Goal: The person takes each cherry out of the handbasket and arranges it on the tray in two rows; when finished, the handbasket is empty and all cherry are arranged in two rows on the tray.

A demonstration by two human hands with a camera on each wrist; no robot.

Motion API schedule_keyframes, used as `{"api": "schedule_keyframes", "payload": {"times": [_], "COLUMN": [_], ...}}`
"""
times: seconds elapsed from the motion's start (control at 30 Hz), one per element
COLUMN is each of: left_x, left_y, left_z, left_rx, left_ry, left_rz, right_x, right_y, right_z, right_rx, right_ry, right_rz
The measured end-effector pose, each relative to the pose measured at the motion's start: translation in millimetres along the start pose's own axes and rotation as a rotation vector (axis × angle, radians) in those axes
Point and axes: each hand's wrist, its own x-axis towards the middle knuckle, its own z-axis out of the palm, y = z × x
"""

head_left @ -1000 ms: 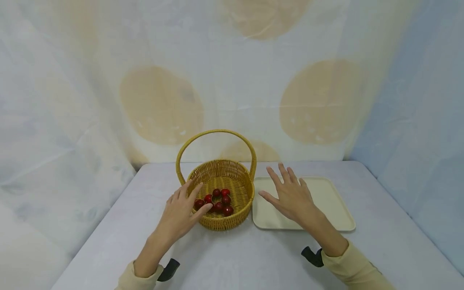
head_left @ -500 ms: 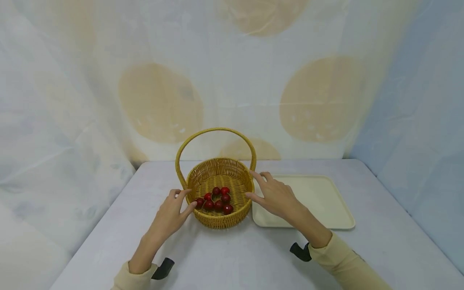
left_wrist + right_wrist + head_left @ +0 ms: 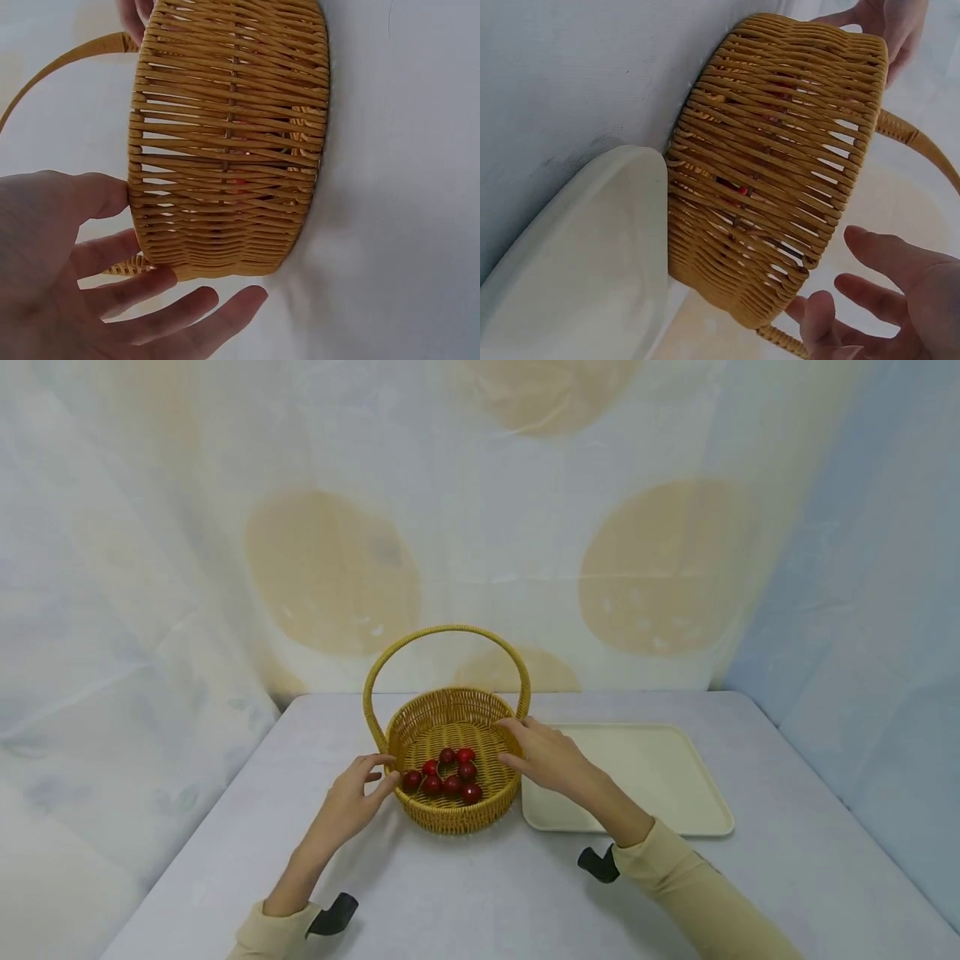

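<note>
A round woven basket (image 3: 450, 818) with a tall arched handle (image 3: 447, 628) stands on the table. Several dark and bright red cherries (image 3: 452, 786) lie inside it, toward the near side. At the basket's left rim, my left hand (image 3: 351, 802) holds on, thumb at the edge; in the left wrist view its index fingertip is hidden behind the weave (image 3: 225, 150). Over the right rim reaches my right hand (image 3: 551, 760), fingers bent loosely above the basket's inside. The right wrist view shows its thumb (image 3: 877, 251) a little apart from the rim.
A cream rectangular tray (image 3: 660, 777) lies right of the basket, its left edge close against the basket's side. The white-covered table (image 3: 480, 902) ends at a patterned cloth backdrop (image 3: 495, 527), with cloth at both sides too.
Both hands have come down onto the basket's sides. My right hand has moved left from over the tray to over the right rim. The basket and cherries stay in place.
</note>
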Motion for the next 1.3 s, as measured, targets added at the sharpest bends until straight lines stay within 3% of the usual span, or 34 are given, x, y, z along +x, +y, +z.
{"api": "schedule_keyframes", "payload": {"times": [0.27,0.63,1.07,1.3], "left_x": [4.2,7.4,8.2,8.0], "left_y": [-1.5,-4.0,-0.6,-0.4], "left_z": [0.8,3.8,5.3,8.6], "left_rx": [-0.142,-0.177,-0.197,-0.255], "left_ry": [-0.048,-0.061,-0.057,-0.043], "left_rz": [-0.084,-0.129,-0.143,-0.148], "right_x": [19,45,60,70], "right_y": [-1,-4,-4,-5], "right_z": [5.7,14.7,36.9,42.3], "right_rx": [0.098,0.209,0.227,0.219], "right_ry": [-0.028,-0.042,-0.103,-0.141], "right_rz": [-0.048,-0.097,-0.076,-0.056]}}
